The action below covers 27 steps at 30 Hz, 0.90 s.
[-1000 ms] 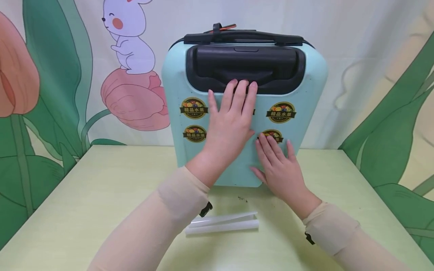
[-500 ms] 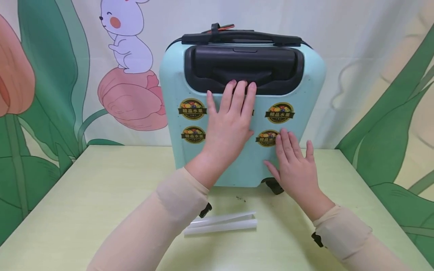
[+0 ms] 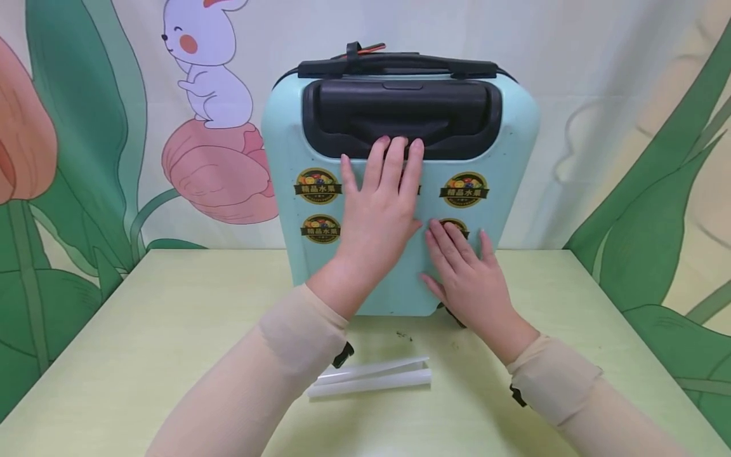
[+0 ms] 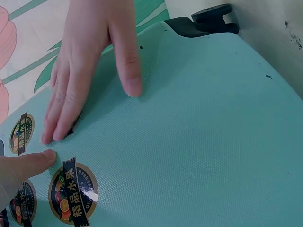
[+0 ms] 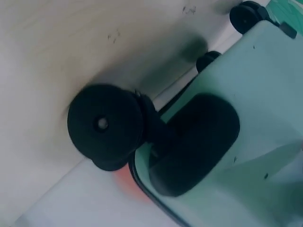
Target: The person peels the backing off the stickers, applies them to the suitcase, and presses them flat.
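A mint-green suitcase (image 3: 516,146) stands upright, its black handle recess (image 3: 400,117) facing me. Round fruit stickers dot its shell: one at upper left (image 3: 318,186), another below it (image 3: 321,229), one at upper right (image 3: 464,190). My left hand (image 3: 379,222) rests on the shell, fingers straight, fingertips at the recess edge, partly hiding another sticker. Lower right, my right hand (image 3: 474,279) lays its extended fingers over a sticker whose edge (image 3: 459,226) shows. In the left wrist view, that right hand (image 4: 90,61) touches the shell near my left thumb (image 4: 35,164).
White curled sheets (image 3: 371,384) lie on the pale table (image 3: 200,343) before the suitcase. In the right wrist view, a black caster wheel (image 5: 104,125) stands at the suitcase's corner. A printed cloth with a rabbit (image 3: 214,89) hangs behind.
My right hand slid right, off the lower right sticker, then moved back left over it. My left hand stays in place on the suitcase. The head view shifted slightly.
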Tool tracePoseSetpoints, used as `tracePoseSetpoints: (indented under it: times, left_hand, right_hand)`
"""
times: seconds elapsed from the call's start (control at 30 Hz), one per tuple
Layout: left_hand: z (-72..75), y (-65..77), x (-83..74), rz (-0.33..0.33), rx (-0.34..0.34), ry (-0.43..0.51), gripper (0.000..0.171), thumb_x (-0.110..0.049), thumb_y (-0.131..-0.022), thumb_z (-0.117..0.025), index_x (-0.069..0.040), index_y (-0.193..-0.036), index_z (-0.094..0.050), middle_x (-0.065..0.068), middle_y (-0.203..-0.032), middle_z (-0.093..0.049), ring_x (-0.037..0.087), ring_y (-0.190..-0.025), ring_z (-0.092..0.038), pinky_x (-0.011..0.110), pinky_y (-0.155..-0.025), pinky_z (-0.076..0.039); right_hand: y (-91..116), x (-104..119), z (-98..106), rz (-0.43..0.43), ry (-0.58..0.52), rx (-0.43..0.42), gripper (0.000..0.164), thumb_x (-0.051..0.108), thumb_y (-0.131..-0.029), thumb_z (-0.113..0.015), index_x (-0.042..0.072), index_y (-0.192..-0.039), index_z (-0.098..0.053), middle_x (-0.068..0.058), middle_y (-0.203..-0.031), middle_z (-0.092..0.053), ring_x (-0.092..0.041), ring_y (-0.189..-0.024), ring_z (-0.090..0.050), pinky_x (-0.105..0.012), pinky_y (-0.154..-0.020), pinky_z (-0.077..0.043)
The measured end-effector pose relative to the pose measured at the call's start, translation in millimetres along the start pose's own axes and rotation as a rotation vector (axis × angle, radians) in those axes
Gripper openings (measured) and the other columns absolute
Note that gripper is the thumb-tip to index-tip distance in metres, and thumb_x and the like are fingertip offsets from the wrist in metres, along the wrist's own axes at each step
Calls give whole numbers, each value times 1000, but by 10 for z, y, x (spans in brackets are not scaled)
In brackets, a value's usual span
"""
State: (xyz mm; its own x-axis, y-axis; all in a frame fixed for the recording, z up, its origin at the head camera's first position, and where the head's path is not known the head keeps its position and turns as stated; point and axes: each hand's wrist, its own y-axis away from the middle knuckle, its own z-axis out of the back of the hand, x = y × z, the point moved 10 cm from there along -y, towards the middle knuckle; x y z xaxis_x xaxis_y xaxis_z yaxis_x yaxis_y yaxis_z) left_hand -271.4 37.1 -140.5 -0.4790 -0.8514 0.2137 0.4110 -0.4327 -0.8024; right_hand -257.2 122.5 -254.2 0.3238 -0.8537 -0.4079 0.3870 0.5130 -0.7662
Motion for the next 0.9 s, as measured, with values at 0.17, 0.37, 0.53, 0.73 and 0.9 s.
tracePoseSetpoints:
  times: [0.17,0.37,0.53,0.73,0.9]
  left_hand:
    - [-2,12,7,-5,15,-5,99,-45,-67,-81,-6,-144,-32,13,-142,-35,30,-132,-26,63,-101,-20]
    - [-9,9,11,-3,26,-3,101,-45,-66,-81,-6,-144,-30,13,-142,-34,29,-133,-24,63,-102,-19]
    - [-3,3,19,6,14,-6,98,-43,-67,-81,-6,-144,-32,13,-142,-35,30,-133,-25,63,-102,-19]
    - [-3,7,13,3,6,-2,95,-42,-69,-80,-6,-144,-32,13,-142,-35,30,-133,-26,63,-102,-19]
    - [3,1,2,0,0,-4,96,-42,-68,-80,-6,-144,-32,13,-142,-36,30,-133,-26,63,-102,-19]
  right_hand:
    - [51,-117,63,-64,-15,-47,59,44,-100,-28,2,-141,-37,-6,-151,-28,-20,-136,-27,-58,-103,-20]
    - [93,-129,-5,-106,-2,-32,64,47,-100,-26,2,-146,-26,-6,-155,-15,-20,-140,-16,-57,-104,-16]
    - [56,61,-104,-20,-10,7,63,44,-100,-27,1,-146,-26,-7,-155,-13,-23,-140,-15,-57,-104,-17]
    - [40,145,-114,15,-17,-13,61,44,-100,-27,0,-141,-37,-9,-151,-27,-24,-137,-24,-57,-104,-19]
    - [43,107,-86,12,1,12,61,44,-101,-26,0,-141,-37,-8,-151,-27,-24,-137,-25,-58,-103,-21]
